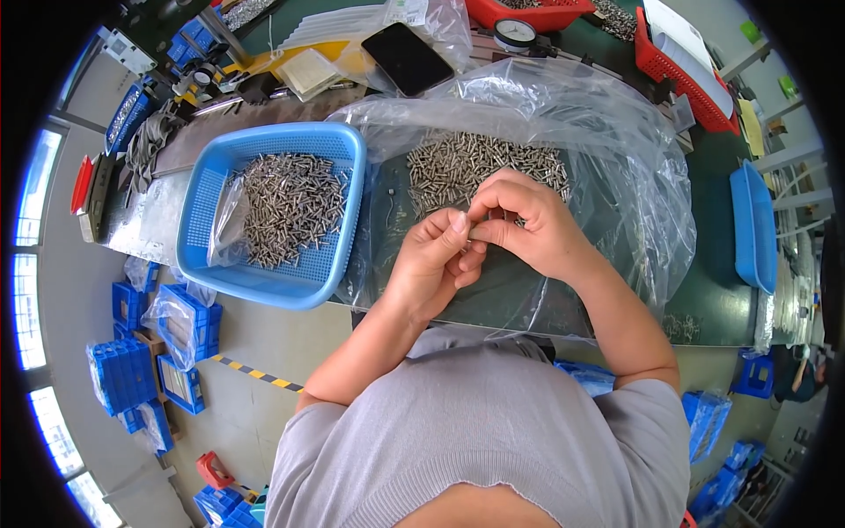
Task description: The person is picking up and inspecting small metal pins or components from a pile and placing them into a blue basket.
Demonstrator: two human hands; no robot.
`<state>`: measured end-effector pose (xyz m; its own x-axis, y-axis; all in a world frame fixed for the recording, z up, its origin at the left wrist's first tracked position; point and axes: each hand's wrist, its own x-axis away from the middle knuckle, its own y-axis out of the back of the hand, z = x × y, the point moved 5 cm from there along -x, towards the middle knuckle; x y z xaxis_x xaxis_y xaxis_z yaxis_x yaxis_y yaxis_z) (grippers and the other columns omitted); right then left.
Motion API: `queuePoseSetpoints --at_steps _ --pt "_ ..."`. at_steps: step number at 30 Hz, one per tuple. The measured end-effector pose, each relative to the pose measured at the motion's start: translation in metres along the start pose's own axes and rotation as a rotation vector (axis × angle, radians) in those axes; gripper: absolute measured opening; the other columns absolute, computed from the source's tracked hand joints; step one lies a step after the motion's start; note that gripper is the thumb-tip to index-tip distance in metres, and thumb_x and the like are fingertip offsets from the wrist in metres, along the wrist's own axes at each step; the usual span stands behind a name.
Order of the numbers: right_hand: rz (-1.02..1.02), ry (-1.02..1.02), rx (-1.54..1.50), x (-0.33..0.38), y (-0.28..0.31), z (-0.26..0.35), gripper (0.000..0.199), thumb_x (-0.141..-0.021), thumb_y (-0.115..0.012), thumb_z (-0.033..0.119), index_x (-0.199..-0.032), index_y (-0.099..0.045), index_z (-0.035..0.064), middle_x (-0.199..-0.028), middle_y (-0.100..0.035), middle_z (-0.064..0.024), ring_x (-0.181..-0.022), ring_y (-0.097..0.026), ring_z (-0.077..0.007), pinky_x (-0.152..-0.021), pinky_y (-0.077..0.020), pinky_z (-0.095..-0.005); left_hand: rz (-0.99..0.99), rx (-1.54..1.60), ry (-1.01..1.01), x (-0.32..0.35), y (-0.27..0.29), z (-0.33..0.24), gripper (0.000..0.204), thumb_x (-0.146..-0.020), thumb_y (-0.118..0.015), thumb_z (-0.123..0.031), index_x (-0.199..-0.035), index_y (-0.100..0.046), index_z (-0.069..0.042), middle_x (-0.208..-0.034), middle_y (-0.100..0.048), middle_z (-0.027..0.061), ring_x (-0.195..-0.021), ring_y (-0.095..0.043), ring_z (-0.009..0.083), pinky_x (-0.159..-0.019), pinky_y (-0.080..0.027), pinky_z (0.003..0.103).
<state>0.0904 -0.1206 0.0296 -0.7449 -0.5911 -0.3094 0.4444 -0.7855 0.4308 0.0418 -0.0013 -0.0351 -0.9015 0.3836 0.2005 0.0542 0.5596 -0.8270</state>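
In front of me my left hand [433,266] and my right hand [531,226] meet at the fingertips over the near edge of a clear plastic sheet [635,204]. Both hands are closed in a pinch. Whatever sits between the fingers is too small and hidden to make out. Just beyond them lies a heap of small metal pins [451,165], spread on the plastic and partly covered by my right hand. To the left, a blue plastic basket [350,214] holds a pile of similar metal pins [292,204] and a crumpled clear bag [230,222].
A black phone [407,58] lies at the back, near a round dial gauge [514,33]. Red baskets [662,62] stand at the far right, and a blue tray [753,227] sits at the right edge. Blue crates [123,374] are stacked on the floor at left.
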Motion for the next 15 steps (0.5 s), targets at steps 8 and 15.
queuePoseSetpoints --at_steps 8,15 --pt "-0.026 -0.04 0.032 0.0 0.009 0.006 0.013 -0.075 -0.07 0.003 -0.082 -0.059 0.003 -0.083 -0.056 -0.0039 -0.074 -0.055 -0.0145 -0.065 -0.0445 -0.0267 -0.033 0.022 -0.085 -0.001 0.0 0.0 0.017 -0.093 -0.057 -0.023 -0.096 -0.056 -0.006 -0.085 -0.059 0.0043 -0.069 -0.05 0.0106 -0.055 -0.039 0.024" --pt "0.108 -0.105 0.223 -0.001 0.021 0.0 0.01 -0.074 -0.068 0.004 -0.082 -0.063 0.0031 -0.082 -0.058 -0.0038 -0.075 -0.056 -0.0175 -0.066 -0.0452 -0.0285 0.035 0.121 -0.111 -0.001 0.002 -0.007 0.016 -0.093 -0.052 -0.015 -0.102 -0.056 -0.003 -0.095 -0.06 0.0095 -0.076 -0.053 0.0133 -0.059 -0.042 0.024"
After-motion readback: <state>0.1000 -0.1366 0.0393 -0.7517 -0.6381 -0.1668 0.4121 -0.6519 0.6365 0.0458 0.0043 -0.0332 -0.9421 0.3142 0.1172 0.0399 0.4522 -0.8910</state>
